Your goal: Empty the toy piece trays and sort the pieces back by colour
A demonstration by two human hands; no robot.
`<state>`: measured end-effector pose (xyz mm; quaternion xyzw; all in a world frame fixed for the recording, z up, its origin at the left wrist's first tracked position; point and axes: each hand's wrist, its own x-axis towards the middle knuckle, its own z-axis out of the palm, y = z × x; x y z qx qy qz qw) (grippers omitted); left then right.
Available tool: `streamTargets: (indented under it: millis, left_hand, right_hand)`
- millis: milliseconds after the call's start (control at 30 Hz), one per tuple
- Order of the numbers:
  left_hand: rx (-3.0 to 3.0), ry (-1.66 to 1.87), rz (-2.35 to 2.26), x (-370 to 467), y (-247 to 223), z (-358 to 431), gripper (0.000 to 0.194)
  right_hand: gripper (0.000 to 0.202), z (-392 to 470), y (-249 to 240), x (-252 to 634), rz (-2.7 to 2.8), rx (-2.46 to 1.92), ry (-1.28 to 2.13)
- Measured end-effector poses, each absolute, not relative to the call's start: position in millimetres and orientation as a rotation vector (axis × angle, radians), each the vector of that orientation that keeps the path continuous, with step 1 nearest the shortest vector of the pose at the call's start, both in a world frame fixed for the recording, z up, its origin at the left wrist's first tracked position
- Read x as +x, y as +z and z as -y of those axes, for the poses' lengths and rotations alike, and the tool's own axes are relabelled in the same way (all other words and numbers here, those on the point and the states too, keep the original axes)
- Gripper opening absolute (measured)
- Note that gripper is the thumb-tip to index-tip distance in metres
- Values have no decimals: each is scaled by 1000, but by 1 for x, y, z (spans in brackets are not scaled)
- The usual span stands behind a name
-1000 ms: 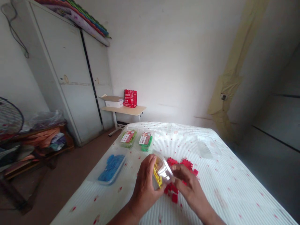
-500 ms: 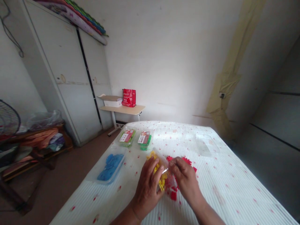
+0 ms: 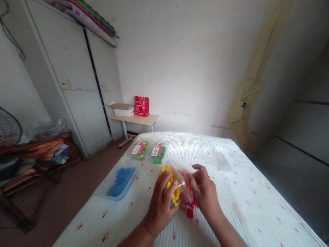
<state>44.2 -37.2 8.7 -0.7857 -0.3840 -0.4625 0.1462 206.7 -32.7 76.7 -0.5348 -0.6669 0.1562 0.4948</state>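
Observation:
My left hand (image 3: 161, 202) is closed round a clear plastic box (image 3: 181, 183) and tilts it up on its side. Several yellow pieces (image 3: 167, 168) show inside the box, partly behind my fingers. On the box's right side, my right hand (image 3: 205, 190) has its thumb at the clear rim and its index finger raised apart from it. Whether that thumb presses on the plastic is hard to see. Small red pieces (image 3: 190, 213) lie on the table below and behind the box, partly hidden by it and my right hand.
An open clear tub (image 3: 99, 192) of blue pieces (image 3: 122, 181) stands at left. Behind it are two labelled clear boxes, one with light green pieces (image 3: 139, 149) and one with green pieces (image 3: 158, 153). A clear plastic container (image 3: 226, 158) lies at the back right of the table (image 3: 246, 206).
My right index finger has lifted away from the thumb at the box's rim, where the fingers were pinched together. My left hand keeps the box tilted in nearly the same place.

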Motion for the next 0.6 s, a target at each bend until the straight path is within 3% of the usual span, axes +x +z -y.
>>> streamTargets:
  millis: [167, 433, 600]
  left_hand:
    - [-2285, -1345, 1075, 44, 11, 38, 64]
    - [-2461, -1326, 948, 44, 32, 32, 63]
    - [-2658, -1158, 864, 46, 55, 21, 58]
  right_hand:
    - [27, 34, 79, 215, 1814, -1306, 318]
    - [29, 7, 61, 261, 1302, -1242, 673]
    - [29, -4, 52, 281, 1022, -1251, 712]
